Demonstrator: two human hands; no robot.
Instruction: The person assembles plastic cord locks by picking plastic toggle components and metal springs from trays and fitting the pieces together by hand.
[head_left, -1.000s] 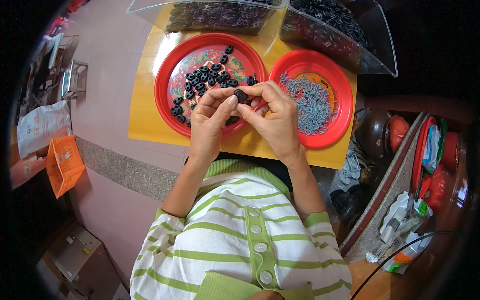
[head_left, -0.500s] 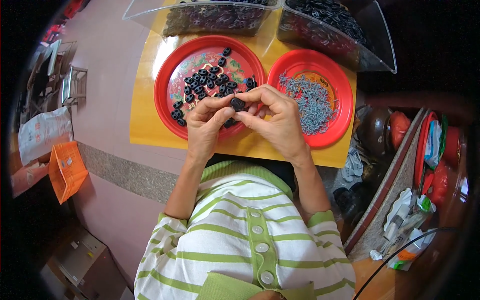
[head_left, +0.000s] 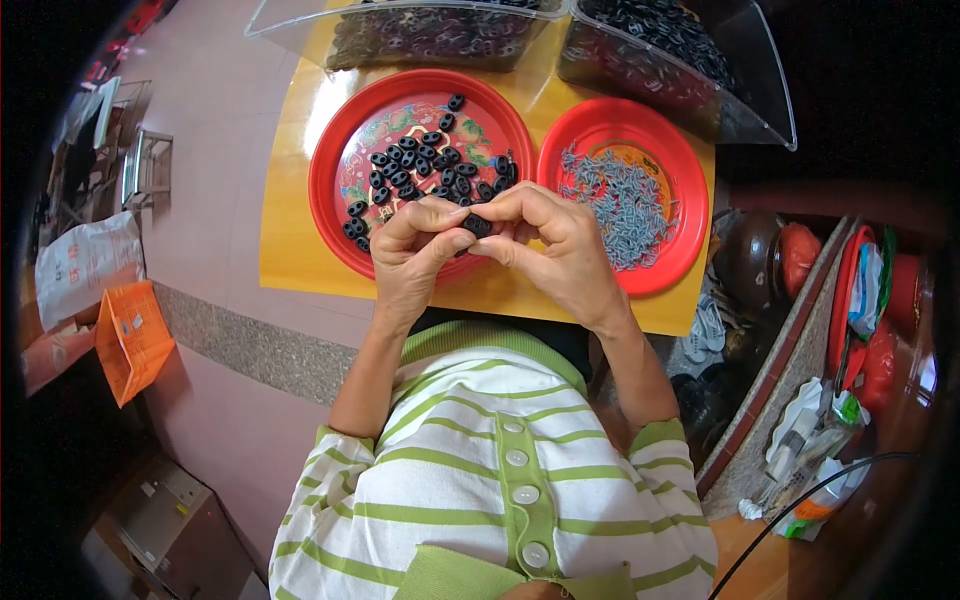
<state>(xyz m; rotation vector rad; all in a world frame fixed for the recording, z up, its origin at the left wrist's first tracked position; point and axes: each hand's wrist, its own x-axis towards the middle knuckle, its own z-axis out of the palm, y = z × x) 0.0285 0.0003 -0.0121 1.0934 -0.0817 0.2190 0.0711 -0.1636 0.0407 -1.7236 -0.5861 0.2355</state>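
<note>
Between the fingertips of my left hand [head_left: 418, 250] and my right hand [head_left: 552, 240] is a small black plastic piece [head_left: 477, 226], pinched from both sides above the near rim of a round red tray [head_left: 322, 200]. Several black two-holed pieces [head_left: 408, 160] like it lie loose in that tray, some partly hidden behind my fingers. Beside my right hand is a smaller red tray [head_left: 690, 235] with a heap of small grey screws [head_left: 625, 215]. Both trays rest on a yellow board [head_left: 290, 240].
Two clear plastic bins hold many small dark parts, the left bin [head_left: 430, 50] and the right bin [head_left: 660, 80], at the board's far edge. An orange basket [head_left: 135, 340] and a white sack [head_left: 90, 265] stand on the floor at left. At right is a ledge [head_left: 770, 350] with bags.
Both hands stay pinched on the black piece. It has shifted slightly down and right and turned a little, and my right hand has moved slightly right.
</note>
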